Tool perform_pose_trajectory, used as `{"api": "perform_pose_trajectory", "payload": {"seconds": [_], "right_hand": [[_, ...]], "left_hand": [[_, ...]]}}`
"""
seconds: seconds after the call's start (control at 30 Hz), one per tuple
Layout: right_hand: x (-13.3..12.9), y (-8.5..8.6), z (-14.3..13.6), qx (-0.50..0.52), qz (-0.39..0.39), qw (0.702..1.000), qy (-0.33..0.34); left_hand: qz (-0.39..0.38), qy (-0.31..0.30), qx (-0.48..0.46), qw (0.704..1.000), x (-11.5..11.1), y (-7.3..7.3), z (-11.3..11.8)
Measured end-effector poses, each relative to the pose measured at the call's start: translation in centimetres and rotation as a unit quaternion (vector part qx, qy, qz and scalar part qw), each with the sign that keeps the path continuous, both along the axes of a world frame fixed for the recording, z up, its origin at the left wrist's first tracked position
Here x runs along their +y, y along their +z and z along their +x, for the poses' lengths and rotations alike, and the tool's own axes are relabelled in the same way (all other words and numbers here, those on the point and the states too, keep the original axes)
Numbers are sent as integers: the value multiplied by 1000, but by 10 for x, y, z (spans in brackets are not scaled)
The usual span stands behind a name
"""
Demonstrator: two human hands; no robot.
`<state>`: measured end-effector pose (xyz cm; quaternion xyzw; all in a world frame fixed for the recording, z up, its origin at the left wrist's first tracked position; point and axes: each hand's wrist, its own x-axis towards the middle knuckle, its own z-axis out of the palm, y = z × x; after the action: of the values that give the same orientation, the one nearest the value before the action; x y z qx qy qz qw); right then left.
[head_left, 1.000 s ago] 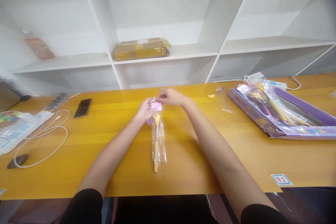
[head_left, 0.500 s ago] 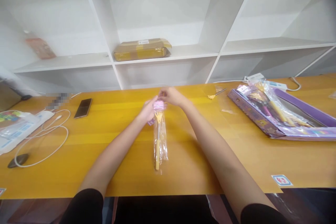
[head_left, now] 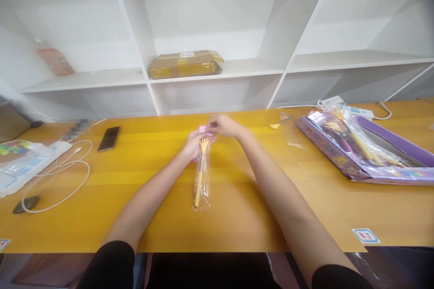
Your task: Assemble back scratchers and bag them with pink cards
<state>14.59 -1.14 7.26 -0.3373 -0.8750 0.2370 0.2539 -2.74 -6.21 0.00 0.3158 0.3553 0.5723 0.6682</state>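
A yellow back scratcher (head_left: 199,180) with a hand-shaped head and a metal shaft lies inside a clear plastic bag (head_left: 205,193), its handle toward me. At the bag's far end is a pink card (head_left: 202,129), partly covered by my fingers. My left hand (head_left: 194,143) is closed on the bag's top from the left, beside the scratcher's head. From the right, my right hand (head_left: 220,125) pinches at the card and the bag's upper edge, fingertips together. Exactly what lies between those fingertips is hidden. A bit of purple card shows under my left hand.
On the right stands a purple open box (head_left: 349,169) holding several bagged back scratchers (head_left: 359,142). Another small scratcher (head_left: 280,123) lies left of it near loose plastic. To the left are a phone (head_left: 109,138), a white cable (head_left: 88,167) and a mouse (head_left: 26,204). A taped parcel (head_left: 186,64) sits on the shelf.
The bagged back scratcher has moved slightly up, its handle end swinging left. My left hand has shifted over the pink card, covering more of it. My right hand stays at the top.
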Motion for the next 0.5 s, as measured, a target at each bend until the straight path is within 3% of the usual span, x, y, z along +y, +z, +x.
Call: {"api": "perform_pose_trajectory", "payload": {"seconds": [0.23, 0.5], "right_hand": [[-1, 1, 4, -19, 20, 999, 29], [-8, 2, 2, -9, 4, 999, 52]], "left_hand": [[38, -1, 1, 999, 1, -5, 2], [60, 54, 15, 997, 7, -11, -3]]}}
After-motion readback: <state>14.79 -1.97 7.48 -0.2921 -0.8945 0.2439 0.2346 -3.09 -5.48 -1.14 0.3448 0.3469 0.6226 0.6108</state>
